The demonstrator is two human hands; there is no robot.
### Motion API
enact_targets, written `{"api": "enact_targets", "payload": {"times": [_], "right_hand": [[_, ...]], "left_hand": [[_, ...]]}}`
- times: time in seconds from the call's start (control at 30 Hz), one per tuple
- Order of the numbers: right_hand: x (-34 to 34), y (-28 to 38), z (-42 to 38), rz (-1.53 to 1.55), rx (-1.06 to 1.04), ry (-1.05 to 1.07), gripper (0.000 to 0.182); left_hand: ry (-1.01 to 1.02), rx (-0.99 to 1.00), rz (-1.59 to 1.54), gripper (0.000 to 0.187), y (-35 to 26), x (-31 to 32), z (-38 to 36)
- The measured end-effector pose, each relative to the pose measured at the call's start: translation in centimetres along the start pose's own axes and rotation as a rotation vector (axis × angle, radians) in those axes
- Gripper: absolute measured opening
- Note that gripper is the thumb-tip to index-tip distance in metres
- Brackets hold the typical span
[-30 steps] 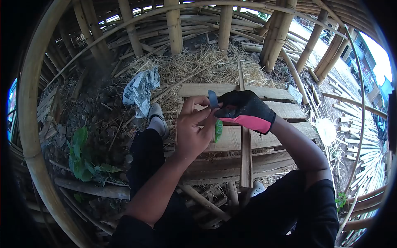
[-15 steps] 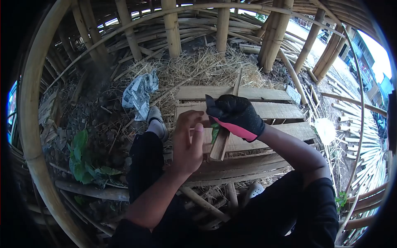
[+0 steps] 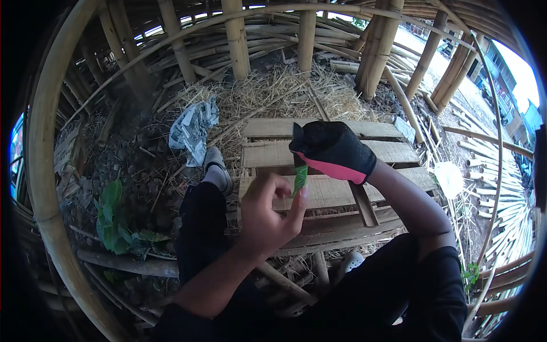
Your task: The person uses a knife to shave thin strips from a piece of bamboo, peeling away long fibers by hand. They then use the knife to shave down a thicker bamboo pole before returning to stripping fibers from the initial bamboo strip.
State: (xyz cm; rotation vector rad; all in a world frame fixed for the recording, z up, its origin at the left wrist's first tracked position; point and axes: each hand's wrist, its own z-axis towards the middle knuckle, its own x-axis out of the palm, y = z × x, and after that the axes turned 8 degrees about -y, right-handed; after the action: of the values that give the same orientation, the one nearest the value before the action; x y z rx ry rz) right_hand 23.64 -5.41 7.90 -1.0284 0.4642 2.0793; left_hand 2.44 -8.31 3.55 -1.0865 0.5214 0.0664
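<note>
Brown strip now slants rightward beneath the gloved right hand.

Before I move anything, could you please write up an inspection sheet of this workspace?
Surface: slatted wooden bench, with gaps between the boards.
Job's things: green-handled knife, tip up; split strip across the bench, partly hidden by the glove.
Clutter: crumpled sheet and loose straw on the ground beyond the bench's edges.
Hands: right hand, gloved, closed around the knife; left hand, bare, fingers parted beside the handle, contact unclear.
Cables: nothing seen.
Surroundings: upright bamboo posts, stacked poles behind, leafy plant at the picture's left.
</note>
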Motion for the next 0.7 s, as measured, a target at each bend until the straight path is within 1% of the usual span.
{"api": "enact_targets", "payload": {"times": [0.03, 0.07, 0.1, 0.17, 0.2, 0.23, 0.27, 0.3, 0.33, 0.37, 0.43, 0.47, 0.5, 0.53, 0.57, 0.63, 0.67, 0.7], "right_hand": [[0.3, -0.3, -0.3, -0.086, -0.101, -0.024, 0.018], [0.5, -0.6, -0.6, -0.085, -0.102, -0.024, 0.018], [0.7, -0.7, -0.8, -0.081, -0.099, -0.038, 0.021], [0.9, -0.7, -0.9, -0.078, -0.102, -0.055, 0.024], [0.8, -0.3, -1.0, -0.097, -0.107, -0.082, 0.025], [0.8, 0.0, -0.9, -0.114, -0.110, -0.109, 0.025], [0.4, 0.2, -0.8, -0.112, -0.111, -0.111, 0.025], [-0.3, 0.7, -0.5, 0.093, 0.081, 0.005, 0.027], [-0.7, 1.0, -0.4, 0.297, 0.275, 0.121, 0.029], [-0.5, 0.8, -0.7, 0.298, 0.282, 0.121, 0.029], [0.5, -0.1, -1.3, -0.054, -0.048, 0.094, 0.035], [1.4, 0.0, -2.0, -0.057, -0.044, 0.094, 0.035], [2.5, 0.4, -2.9, 0.343, 0.269, -0.057, 0.038], [3.5, 0.6, -3.6, 0.744, 0.578, -0.211, 0.041], [4.4, 0.6, -3.9, 0.745, 0.578, -0.214, 0.041], [5.7, 0.5, -4.2, 0.115, 0.841, -0.360, 0.053], [5.8, 0.1, -4.5, -0.245, 0.827, -0.332, 0.055], [5.3, 0.2, -4.7, -0.250, 0.827, -0.327, 0.055]], "left_hand": [[-0.205, 0.262, 0.073, 0.028, 1.2, 0.8, 1.5], [-0.411, 0.526, 0.148, 0.034, 2.2, 1.4, 2.5], [-0.412, 0.526, 0.149, 0.034, 2.7, 1.7, 2.7], [0.018, 0.289, -0.150, 0.041, 3.5, 2.7, 3.2], [0.011, 0.297, -0.341, 0.032, 3.7, 3.5, 3.9], [0.009, 0.297, -0.338, 0.032, 4.1, 3.8, 3.9], [0.011, 0.203, -0.460, 0.028, 4.4, 4.1, 3.8], [0.013, 0.107, -0.583, 0.026, 4.2, 4.3, 3.8], [0.017, 0.106, -0.582, 0.026, 4.2, 4.5, 3.8], [-0.016, 0.142, -0.584, 0.019, 4.2, 4.8, 3.8], [-0.045, 0.176, -0.588, 0.017, 4.1, 5.0, 3.6], [-0.117, 0.140, -0.509, 0.018, 4.2, 4.7, 3.6], [-0.190, 0.106, -0.429, 0.021, 4.2, 4.3, 3.7], [-0.228, 0.084, -0.501, 0.023, 4.6, 4.3, 3.9], [-0.227, 0.086, -0.498, 0.023, 4.8, 4.5, 3.9], [-0.178, 0.075, -0.619, 0.027, 4.5, 4.6, 3.7], [-0.160, 0.125, -0.584, 0.028, 4.7, 4.6, 3.6], [-0.160, 0.123, -0.590, 0.028, 4.7, 4.7, 3.6]]}}
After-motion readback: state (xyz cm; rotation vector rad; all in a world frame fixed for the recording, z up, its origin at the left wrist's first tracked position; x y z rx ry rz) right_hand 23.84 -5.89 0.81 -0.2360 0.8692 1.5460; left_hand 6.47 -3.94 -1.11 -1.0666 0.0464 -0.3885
